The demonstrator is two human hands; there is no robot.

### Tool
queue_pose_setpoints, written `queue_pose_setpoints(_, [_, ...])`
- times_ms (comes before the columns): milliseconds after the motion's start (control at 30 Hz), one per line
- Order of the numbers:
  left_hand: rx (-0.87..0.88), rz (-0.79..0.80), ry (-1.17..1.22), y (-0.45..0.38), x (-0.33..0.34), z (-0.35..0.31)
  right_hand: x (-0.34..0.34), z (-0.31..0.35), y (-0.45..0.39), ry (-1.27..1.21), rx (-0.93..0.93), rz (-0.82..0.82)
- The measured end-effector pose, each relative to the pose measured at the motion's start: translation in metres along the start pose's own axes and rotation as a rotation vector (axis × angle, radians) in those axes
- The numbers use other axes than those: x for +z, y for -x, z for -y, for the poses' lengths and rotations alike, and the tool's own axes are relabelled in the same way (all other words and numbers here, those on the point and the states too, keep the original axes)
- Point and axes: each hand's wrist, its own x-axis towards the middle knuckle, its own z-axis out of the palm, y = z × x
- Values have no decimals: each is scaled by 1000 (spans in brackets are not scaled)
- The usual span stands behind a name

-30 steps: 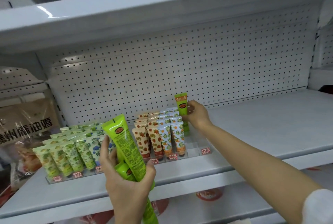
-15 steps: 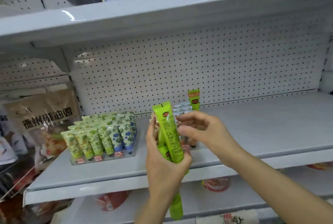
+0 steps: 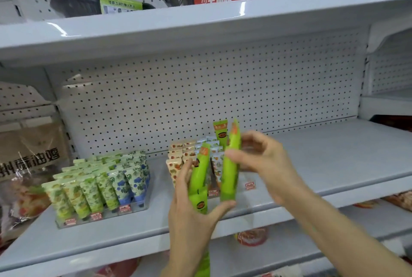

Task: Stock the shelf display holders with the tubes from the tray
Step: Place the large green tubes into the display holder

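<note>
Standing in front of the white shelf [image 3: 323, 165], the person is working just before the right display holder [image 3: 249, 185], whose front rows of patterned tubes are already filled and where one green tube [image 3: 220, 131] is standing upright at the back. To the left, well apart, a second holder [image 3: 100, 216] is sitting full of leaf-printed tubes. The tray named in the task is not showing anywhere in view.

The left hand [image 3: 191, 216] is gripping a bundle of green tubes [image 3: 199, 176], fingers and thumb curled round it. The right hand [image 3: 263, 160] is pinching a single green tube [image 3: 230, 165] near its upper half; the hand is blurred, so exactly how the fingertips are lying cannot be told.

The pinched tube is running nearly vertical along its long axis, leaning slightly, its flat crimped end pointing up and its lower end pointing down toward the left thumb. The bundle is likewise standing close to upright, crimped ends up.

As for risks, I judge that the single tube is at risk of slipping, since a pinch high up is leaving the bottom free to swing. Reaching over the filled front rows is likely to be knocking the light, upright patterned tubes askew. The loosened bundle may also be shedding a tube off the shelf edge.
</note>
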Motion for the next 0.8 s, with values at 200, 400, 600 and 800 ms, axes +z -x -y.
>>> queue_pose_setpoints(200, [-194,-288,262,-13,-27,22,-54,-21,-87,-261,70,-83])
queue_pose_setpoints(400, [-172,-465,475,-12,-38,31,-41,-78,-117,-223,153,-118])
queue_pose_setpoints(600, [-181,-531,497,-6,-44,38,-36,-101,-124,-154,85,-73])
queue_pose_setpoints(800, [-201,-528,514,-1,-41,39,-36,-109,-128,-110,80,-35])
